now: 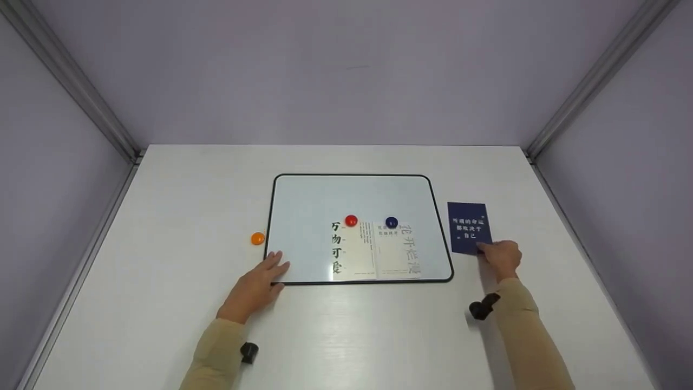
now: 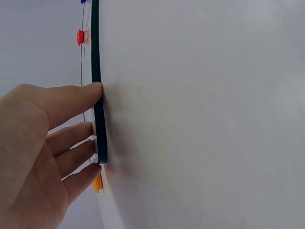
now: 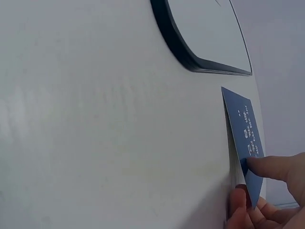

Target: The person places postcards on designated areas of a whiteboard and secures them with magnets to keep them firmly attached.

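Observation:
A black-framed whiteboard (image 1: 303, 222) lies on the white table. My left hand (image 1: 250, 290) rests on its near left corner; in the left wrist view the thumb (image 2: 71, 100) touches the dark frame (image 2: 96, 57), with the other fingers extended over the corner. Right of the board, my right hand (image 1: 502, 258) pinches the near right corner of a dark blue card (image 1: 469, 225) with white characters. Seen from the right wrist, that card (image 3: 242, 119) is tilted, one edge raised off the table, thumb on its printed face.
On the board, a red round magnet (image 1: 351, 220) sits at the top of a pale printed card (image 1: 357, 254), and a dark blue magnet (image 1: 391, 222) on another pale card (image 1: 398, 260). An orange magnet (image 1: 257, 238) lies left of the board. Walls enclose the table.

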Tool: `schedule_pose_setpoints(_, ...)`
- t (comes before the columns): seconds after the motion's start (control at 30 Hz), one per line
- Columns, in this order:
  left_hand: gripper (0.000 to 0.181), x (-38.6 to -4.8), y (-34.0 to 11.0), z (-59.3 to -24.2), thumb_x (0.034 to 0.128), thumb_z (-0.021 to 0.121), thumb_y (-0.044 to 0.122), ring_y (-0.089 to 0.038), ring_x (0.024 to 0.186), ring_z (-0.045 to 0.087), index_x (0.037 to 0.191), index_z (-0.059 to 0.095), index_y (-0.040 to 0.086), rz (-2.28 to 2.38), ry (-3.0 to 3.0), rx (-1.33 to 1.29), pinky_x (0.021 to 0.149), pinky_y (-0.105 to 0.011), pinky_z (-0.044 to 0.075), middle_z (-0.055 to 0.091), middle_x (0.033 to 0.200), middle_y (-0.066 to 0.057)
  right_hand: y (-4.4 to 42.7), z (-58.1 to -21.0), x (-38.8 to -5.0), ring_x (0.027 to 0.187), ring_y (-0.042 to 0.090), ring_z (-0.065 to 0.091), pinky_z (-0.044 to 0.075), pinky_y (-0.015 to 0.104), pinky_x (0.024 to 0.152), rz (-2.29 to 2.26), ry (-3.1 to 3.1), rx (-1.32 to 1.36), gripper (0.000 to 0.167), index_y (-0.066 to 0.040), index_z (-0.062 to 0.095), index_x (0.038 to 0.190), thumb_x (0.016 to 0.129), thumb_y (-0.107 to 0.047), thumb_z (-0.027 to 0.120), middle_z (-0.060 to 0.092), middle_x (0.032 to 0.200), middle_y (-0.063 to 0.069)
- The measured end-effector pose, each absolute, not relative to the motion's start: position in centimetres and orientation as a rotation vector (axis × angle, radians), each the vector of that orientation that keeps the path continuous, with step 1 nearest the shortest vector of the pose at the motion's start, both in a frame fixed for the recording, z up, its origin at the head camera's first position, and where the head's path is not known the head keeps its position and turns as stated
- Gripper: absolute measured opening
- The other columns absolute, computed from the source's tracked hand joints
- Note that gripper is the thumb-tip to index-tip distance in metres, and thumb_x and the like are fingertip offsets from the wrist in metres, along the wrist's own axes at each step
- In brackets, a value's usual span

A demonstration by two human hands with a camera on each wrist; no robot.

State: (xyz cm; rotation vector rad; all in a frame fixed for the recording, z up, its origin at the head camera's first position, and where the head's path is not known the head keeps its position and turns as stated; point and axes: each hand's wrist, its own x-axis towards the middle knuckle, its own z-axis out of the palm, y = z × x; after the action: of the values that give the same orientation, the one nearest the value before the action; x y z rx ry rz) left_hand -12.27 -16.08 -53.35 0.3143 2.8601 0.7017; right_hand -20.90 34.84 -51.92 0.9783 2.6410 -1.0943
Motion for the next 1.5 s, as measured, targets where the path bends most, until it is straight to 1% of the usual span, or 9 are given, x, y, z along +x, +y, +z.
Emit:
schedule_pose_setpoints(0.1,0.049,-12.3,-16.1,-53.4,0.0913,0.064,0.014,-0.028,0.146,0.035,0.139,0.052,0.01,0.71,2.855,0.302,0.116,-0.045,0.036,0.039,0.155,-0.01,35.1,-51.8,-21.0,0.111,0.037,0.063,0.048,0.045,0.104,-1.186,2.575,1.05,0.049,0.013,0.053,0.128,0.092,-0.02,0.056,0.058,0.13,0.03)
schedule_pose_setpoints(0.2,0.049,-12.3,-16.1,-53.4,0.0915,0.064,0.014,-0.028,0.146,0.035,0.139,0.052,0.01,0.717,2.851,0.302,0.116,-0.046,0.036,0.038,0.156,-0.01,35.5,-51.8,-21.2,0.084,0.022,0.068,0.05,0.04,0.1,-1.255,2.513,1.119,0.046,0.01,0.054,0.129,0.093,-0.017,0.053,0.065,0.123,0.026)
schedule_pose_setpoints(0.3,0.049,-12.3,-16.2,-53.5,0.0913,0.064,0.013,-0.029,0.145,0.036,0.139,0.052,0.009,0.721,2.856,0.315,0.116,-0.046,0.037,0.039,0.155,-0.011,35.9,-51.8,-21.3,0.061,0.007,0.062,0.056,0.031,0.084,-1.337,2.447,1.151,0.044,0.01,0.053,0.13,0.094,-0.014,0.051,0.073,0.09,0.019)
schedule_pose_setpoints(0.37,0.049,-12.3,-16.2,-53.5,0.0908,0.065,0.013,-0.029,0.145,0.037,0.138,0.053,0.009,0.719,2.866,0.33,0.114,-0.046,0.038,0.04,0.154,-0.011,36.0,-51.8,-21.3,0.053,0.004,0.061,0.057,0.025,0.07,-1.445,2.373,1.173,0.044,0.011,0.051,0.132,0.094,-0.01,0.05,0.068,0.069,0.008)
schedule_pose_setpoints(0.43,0.048,-12.3,-16.3,-53.6,0.0904,0.065,0.013,-0.029,0.144,0.038,0.137,0.054,0.008,0.718,2.876,0.343,0.113,-0.045,0.04,0.041,0.154,-0.012,36.1,-51.8,-21.4,0.049,0.004,0.061,0.056,0.021,0.059,-1.535,2.31,1.185,0.045,0.012,0.048,0.134,0.094,-0.007,0.048,0.06,0.059,-0.002)
schedule_pose_setpoints(0.7,0.047,-12.3,-16.3,-53.6,0.089,0.067,0.013,-0.03,0.141,0.042,0.135,0.056,0.008,0.672,2.921,0.403,0.11,-0.045,0.043,0.045,0.151,-0.013,35.9,-51.6,-21.7,0.046,0.003,0.061,0.057,0.019,0.055,-1.66,2.256,1.268,0.043,0.01,0.049,0.134,0.094,-0.006,0.049,0.058,0.062,-0.002)
schedule_pose_setpoints(0.9,0.048,-12.2,-16.4,-53.5,0.0896,0.067,0.014,-0.029,0.142,0.042,0.136,0.055,0.009,0.645,2.916,0.415,0.11,-0.044,0.043,0.044,0.152,-0.012,35.5,-50.9,-21.5,0.052,0.004,0.063,0.058,0.02,0.061,-1.711,2.224,1.234,0.043,0.01,0.046,0.136,0.096,-0.006,0.048,0.061,0.073,0.002)
schedule_pose_setpoints(1.27,0.05,-12.3,-16.5,-53.6,0.0897,0.067,0.015,-0.028,0.143,0.04,0.137,0.054,0.01,0.658,2.897,0.4,0.112,-0.045,0.041,0.043,0.153,-0.011,34.8,-50.1,-21.3,0.058,0.003,0.063,0.059,0.02,0.068,-1.772,2.21,1.141,0.046,0.011,0.042,0.139,0.096,-0.006,0.048,0.059,0.077,0.0)
schedule_pose_setpoints(1.5,0.048,-12.3,-16.5,-53.4,0.0906,0.065,0.015,-0.028,0.143,0.04,0.137,0.054,0.01,0.671,2.89,0.378,0.113,-0.046,0.041,0.042,0.153,-0.011,33.7,-49.8,-21.4,0.054,0.002,0.062,0.058,0.018,0.062,-1.804,2.241,1.084,0.043,0.013,0.044,0.135,0.097,-0.005,0.049,0.057,0.067,-0.006)
